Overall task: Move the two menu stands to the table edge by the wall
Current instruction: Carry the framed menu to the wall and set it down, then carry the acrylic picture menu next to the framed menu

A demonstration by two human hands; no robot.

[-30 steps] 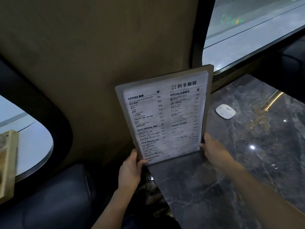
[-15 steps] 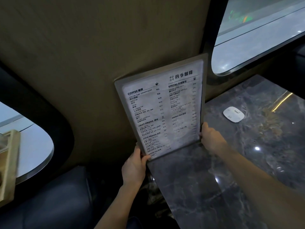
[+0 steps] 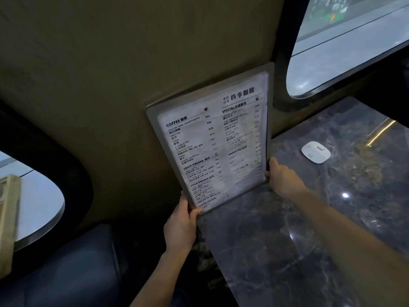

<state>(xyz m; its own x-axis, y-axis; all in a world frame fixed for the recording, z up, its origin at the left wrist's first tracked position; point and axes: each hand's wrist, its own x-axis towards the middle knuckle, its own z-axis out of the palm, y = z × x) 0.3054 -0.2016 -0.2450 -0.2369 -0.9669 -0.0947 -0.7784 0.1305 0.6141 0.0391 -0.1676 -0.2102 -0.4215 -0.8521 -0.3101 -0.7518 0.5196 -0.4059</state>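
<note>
Menu stand [image 3: 212,140] upright on marble table [image 3: 276,251] edge against beige wall [image 3: 110,74].

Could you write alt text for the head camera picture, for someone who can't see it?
Two bare hands hold an upright menu stand at the wall edge of a dark marble table: the left hand grips its lower left corner, the right hand its lower right edge. A small white device lies on the table to the right, below a window.

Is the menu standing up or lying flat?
Standing up. The menu rises from the table edge by the wall, leaning a bit, both hands gripping its bottom corners.
</note>
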